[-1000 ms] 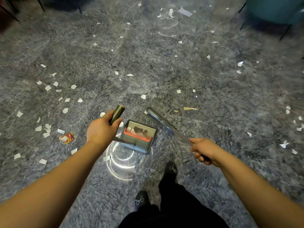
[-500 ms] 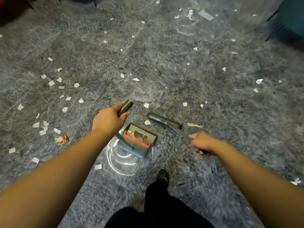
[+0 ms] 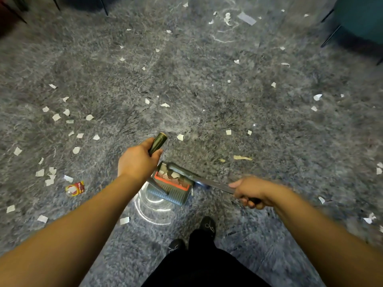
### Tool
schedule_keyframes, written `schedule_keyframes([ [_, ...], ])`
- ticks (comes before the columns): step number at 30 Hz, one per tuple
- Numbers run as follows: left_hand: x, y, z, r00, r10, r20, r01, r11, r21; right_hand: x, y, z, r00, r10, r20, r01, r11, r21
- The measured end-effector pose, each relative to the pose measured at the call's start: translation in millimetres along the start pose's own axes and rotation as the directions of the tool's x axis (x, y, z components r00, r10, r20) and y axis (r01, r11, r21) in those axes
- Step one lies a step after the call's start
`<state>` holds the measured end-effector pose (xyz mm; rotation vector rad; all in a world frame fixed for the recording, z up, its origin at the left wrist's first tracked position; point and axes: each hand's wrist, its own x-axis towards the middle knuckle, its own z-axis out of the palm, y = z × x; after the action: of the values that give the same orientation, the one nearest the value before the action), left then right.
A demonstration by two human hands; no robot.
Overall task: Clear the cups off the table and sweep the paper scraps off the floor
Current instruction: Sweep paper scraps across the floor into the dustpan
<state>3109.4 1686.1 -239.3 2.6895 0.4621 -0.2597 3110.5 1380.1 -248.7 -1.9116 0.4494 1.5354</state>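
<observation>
White paper scraps (image 3: pixel 56 117) are all over the grey carpet (image 3: pixel 207 79), thickest around 9 o'clock, and a few already sit in the dustpan (image 3: pixel 172 183) at centre. Left hand (image 3: pixel 136 162) is fisted round the dustpan's upright dark handle (image 3: pixel 158 140), arm stretched forward. Right hand (image 3: pixel 251 191), at 3 o'clock, grips the broom stick (image 3: pixel 209 181), broom head (image 3: pixel 176 168) over the pan's mouth. A red wrapper (image 3: pixel 75 188) lies at 9 o'clock.

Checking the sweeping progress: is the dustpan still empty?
No: a few white paper scraps already lie inside the dustpan, by the broom head.
</observation>
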Motion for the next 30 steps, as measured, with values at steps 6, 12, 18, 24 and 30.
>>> schedule_keyframes([
  [6,-19.6,-12.0,-2.1,0.996,0.076,0.038,-0.073,0.994,-0.079,-24.8,40.5,35.1,0.996,-0.006,-0.084,0.025,0.972,0.235],
  [12,-27.7,1.5,2.5,0.971,0.231,0.067,-0.220,0.965,-0.141,-36.7,79.7,65.7,0.978,0.008,-0.210,0.099,0.865,0.492],
  [18,-8.2,40.5,10.7,0.940,0.320,0.115,-0.311,0.946,-0.091,-41.8,108.8,43.0,0.952,0.108,-0.287,0.101,0.772,0.628],
  [24,13.9,107.0,28.2,0.907,0.399,0.136,-0.407,0.913,0.033,-34.1,136.6,-26.7,0.926,0.192,-0.325,0.092,0.720,0.688],
  [30,42.7,172.0,47.8,0.885,0.430,0.180,-0.449,0.889,0.085,-25.3,162.1,-97.3,0.919,0.246,-0.309,0.060,0.686,0.725],
])
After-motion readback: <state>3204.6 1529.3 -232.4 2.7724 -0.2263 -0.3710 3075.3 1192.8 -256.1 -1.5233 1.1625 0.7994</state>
